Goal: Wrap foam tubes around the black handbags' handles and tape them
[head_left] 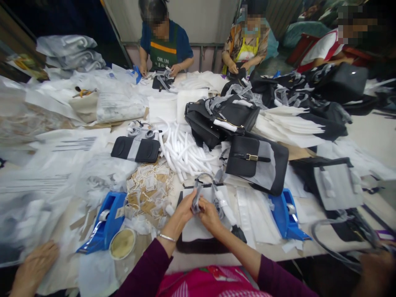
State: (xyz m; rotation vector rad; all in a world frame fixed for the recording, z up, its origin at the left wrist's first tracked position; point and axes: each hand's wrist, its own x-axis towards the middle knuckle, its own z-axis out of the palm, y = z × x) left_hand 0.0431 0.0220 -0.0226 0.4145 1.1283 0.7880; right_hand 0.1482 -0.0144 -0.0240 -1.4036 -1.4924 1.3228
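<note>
My left hand (182, 212) and my right hand (210, 214) meet at the table's near edge, both pinching a strip of grey wrapping (196, 199) around the strap of a black handbag (201, 231) that lies under white paper in front of me. A white foam tube (225, 208) sits on the strap just right of my right hand. A silver bangle circles my left wrist.
Two blue tape dispensers (107, 220) (286, 214) flank me. A heap of white foam tubes (185, 152), string tags (148, 185), black bags (256, 163) and plastic sheets cover the table. Three people work across the table; other hands (34, 266) rest at the near corners.
</note>
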